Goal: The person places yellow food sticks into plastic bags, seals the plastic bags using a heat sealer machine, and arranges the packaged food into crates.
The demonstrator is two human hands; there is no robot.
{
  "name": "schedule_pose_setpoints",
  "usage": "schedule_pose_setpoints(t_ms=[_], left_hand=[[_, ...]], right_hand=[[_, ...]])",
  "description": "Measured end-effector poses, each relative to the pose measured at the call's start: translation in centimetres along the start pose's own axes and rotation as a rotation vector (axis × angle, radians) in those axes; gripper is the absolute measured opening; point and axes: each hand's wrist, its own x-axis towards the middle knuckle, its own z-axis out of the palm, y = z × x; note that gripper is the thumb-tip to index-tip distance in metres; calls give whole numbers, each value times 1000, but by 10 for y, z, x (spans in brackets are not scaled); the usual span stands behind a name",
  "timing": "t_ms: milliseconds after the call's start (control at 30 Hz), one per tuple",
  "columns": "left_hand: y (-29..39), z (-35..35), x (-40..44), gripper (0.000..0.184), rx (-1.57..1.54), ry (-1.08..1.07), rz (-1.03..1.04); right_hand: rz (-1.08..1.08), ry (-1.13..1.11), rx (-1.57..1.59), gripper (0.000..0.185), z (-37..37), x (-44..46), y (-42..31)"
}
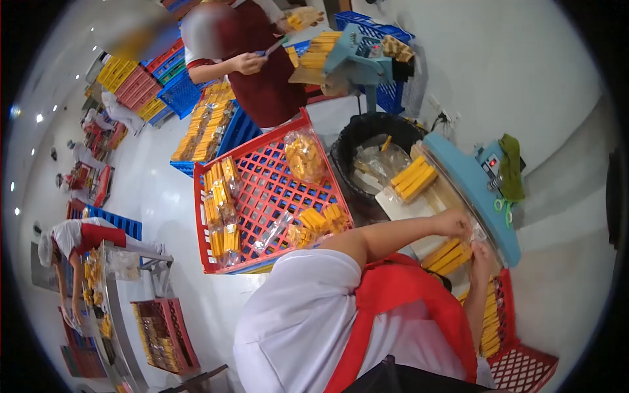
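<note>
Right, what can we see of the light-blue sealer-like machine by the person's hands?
The light-blue machine has a long, smooth, slightly curved body, probably painted metal, slanting beside the pale worktop. A control box with a red-lit spot sits on its wall side. A green cloth hangs over that box, with green-handled scissors nearby. The left hand and right hand hold clear film at its near edge; actual contact with the machine is unclear.
</note>
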Motion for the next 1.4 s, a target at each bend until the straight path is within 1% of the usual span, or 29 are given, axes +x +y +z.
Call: schedule_pose_setpoints(t_ms=[33,67,100,133,167,200,233,267,300,333,367,467,533,633,700,767,800,867,933,967,1033,1067,1100,1167,1200,1233,1267,1333,1400], left_hand=[[-11,6,-3,19,-9,79,127],[-23,12,-6,22,-125,85,-93],[-31,19,-9,24,-237,65,-323],[-16,20,-16,27,-349,53,-224],[-16,25,-21,34,-269,78,-282],[-2,29,-27,42,-315,102,-209],[-29,36,-27,46,2,199,-73],[-14,36,-28,48,-209,210,-219],[-29,39,-24,47,-62,248,-140],[-38,40,-21,49,-50,245,-143],[-53,38,-18,49,-156,206,-205],[-41,27,-2,49,-265,165,-233],[-29,18,6,48,-303,129,-450],[-32,16,8,50,-405,163,-507],[-31,16,-2,50,-342,121,-531],[-32,19,-16,46,-240,174,-406],[-33,21,-19,46,-241,161,-411],[-35,26,-25,46,-368,297,-400],[-32,19,-13,46,-336,279,-394],[-34,15,-3,46,-303,271,-380],[-49,13,13,44,-347,316,-366],[-39,10,21,41,-415,350,-351],[-38,9,27,38,-481,387,-336],[-49,10,29,36,-425,419,-312],[-50,10,28,38,-340,460,-337],[-50,10,26,41,-252,498,-360],[-48,9,25,41,-250,501,-358],[-44,6,24,49,-317,477,-387],[-30,-1,15,51,-267,459,-344]], right_hand=[[22,55,12,17,-1,1,5],[49,135,25,18,-5,3,12],[99,140,45,22,-7,3,15],[31,155,120,24,-3,1,22],[-42,209,90,24,-11,10,41],[3,270,127,19,6,3,26],[2,328,153,20,9,8,31],[20,365,145,21,12,11,33],[52,402,164,21,20,10,23],[85,429,181,21,28,7,10],[129,434,198,21,31,8,6],[215,442,198,20,29,25,5],[261,413,149,16,22,43,20],[359,430,222,14,24,47,19],[397,433,244,13,29,40,20],[432,437,269,13,30,35,26],[419,391,290,12,30,35,30],[412,354,316,12,33,36,29],[386,348,263,13,37,43,16],[394,356,263,13,36,50,17],[255,484,463,19,35,61,19],[249,492,516,25,40,57,14],[256,494,518,25,48,50,14],[52,433,346,31,64,34,15],[59,431,345,31,72,30,18],[-35,439,361,35,79,28,21],[-136,445,375,40,84,28,23],[-155,457,369,41,89,30,22],[-172,468,365,42,95,36,28]])
